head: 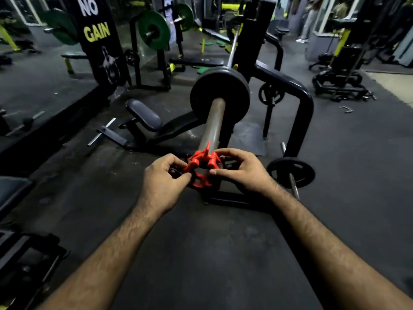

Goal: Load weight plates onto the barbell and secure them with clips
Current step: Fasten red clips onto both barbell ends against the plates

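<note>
Now red clip (pixel 202 168) at barbell sleeve (pixel 213 121) end, between both hands' grip.

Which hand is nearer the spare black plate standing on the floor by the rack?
Right. The right hand holds the red clip just left of that spare black plate; the left hand is farther, beyond the clip.

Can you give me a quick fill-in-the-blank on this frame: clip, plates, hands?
1. Both hands hold a clip whose colour is ____.
2. The clip sits at the near ____ of the barbell sleeve.
3. The plates already on the sleeve are ____ in colour.
4. Sleeve between clip and plates is ____.

Missing: red; end; black; bare
</note>
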